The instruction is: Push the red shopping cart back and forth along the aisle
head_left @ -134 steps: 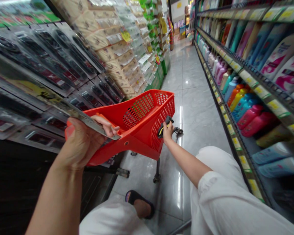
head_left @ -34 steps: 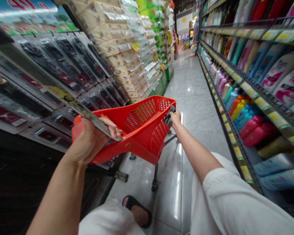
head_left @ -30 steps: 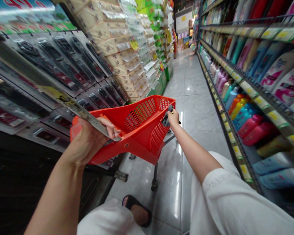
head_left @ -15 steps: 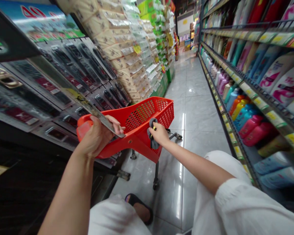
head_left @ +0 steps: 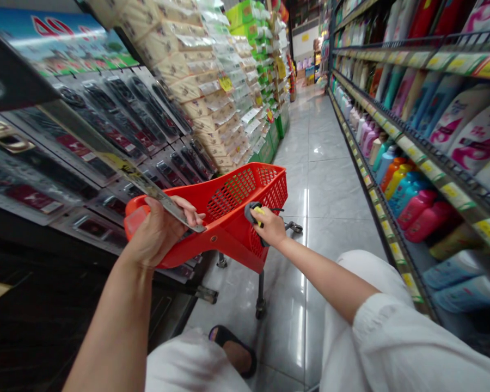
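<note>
The half-open left hand [head_left: 157,231] is holding a blade [head_left: 133,175]; the curled right hand [head_left: 271,226], a dark bundle [head_left: 251,211]. A cart [head_left: 234,238] is blocking twelve o'clock.

The strip [head_left: 124,169] in the left hand [head_left: 157,234] is grey with a black-marked yellow patch; the item [head_left: 252,213] in the right hand [head_left: 271,226] is dark grey and yellow. Between them, the basket [head_left: 228,239] is red, patterned with grids of holes. Beyond the left hand, packs [head_left: 204,111] are cream with dark motifs. Right of the right hand, bottles [head_left: 398,179] are orange, yellow, blue and pink.
</note>
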`<state>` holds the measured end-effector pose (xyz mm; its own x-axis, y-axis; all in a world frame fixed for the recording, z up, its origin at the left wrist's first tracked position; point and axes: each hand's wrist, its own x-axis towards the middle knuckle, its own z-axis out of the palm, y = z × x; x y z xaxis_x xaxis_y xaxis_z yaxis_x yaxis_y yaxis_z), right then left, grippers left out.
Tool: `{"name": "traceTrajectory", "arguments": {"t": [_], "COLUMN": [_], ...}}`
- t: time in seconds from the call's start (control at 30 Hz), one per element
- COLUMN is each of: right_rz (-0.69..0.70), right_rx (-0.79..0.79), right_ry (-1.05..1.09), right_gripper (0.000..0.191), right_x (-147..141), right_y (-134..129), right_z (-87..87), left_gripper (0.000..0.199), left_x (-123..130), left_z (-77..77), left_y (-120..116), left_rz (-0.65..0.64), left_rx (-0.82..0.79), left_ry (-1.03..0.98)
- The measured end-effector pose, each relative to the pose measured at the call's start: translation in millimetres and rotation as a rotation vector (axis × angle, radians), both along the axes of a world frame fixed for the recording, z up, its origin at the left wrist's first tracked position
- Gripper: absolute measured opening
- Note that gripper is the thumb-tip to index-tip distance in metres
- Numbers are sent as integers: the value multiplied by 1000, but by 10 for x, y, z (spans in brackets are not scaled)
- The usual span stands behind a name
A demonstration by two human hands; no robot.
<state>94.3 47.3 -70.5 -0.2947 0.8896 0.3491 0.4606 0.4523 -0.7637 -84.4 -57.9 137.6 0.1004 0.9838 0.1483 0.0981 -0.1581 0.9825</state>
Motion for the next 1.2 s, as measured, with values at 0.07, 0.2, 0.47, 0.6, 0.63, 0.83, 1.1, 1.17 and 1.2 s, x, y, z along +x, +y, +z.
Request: {"name": "traceTrajectory", "arguments": {"t": [0.07,0.2,0.47,0.6,0.63,0.83,1.1,1.17,1.2], "right_rz": [-225,-439,-427,-350,-320,-88,341,445,463], "right_rx": [-126,-273,-308,-270,-248,-156,-5,40,55], "right_ry": [110,281,191,133,131,340,446,409,374], "right_gripper": [47,44,41,31,28,14,10,16,23], "right_x": [71,127,-179,-194,-190,-264,-323,-289,-264], "right_y": [282,695,411,243,222,33,-444,-469,-467], "right_z": [-115,-159,-74,-24,-15,-24,116,101,68], "left_gripper": [64,63,64,64,64,65,65,65,66], "left_x": [19,71,70,42,36,-6,-13,1,7], "left_z": [14,47,26,21,21,-2,-19,-15,-13], "left_y": [-5,-31,-20,-22,-25,-28,-17,-31,-39], "left_rz": [-4,6,6,-4,-8,-11,-26,-24,-26], "left_rx": [-3,-16,10,-2,-3,23,34,37,36], "left_ry": [6,17,29,19,17,13,6,0,-3]}}
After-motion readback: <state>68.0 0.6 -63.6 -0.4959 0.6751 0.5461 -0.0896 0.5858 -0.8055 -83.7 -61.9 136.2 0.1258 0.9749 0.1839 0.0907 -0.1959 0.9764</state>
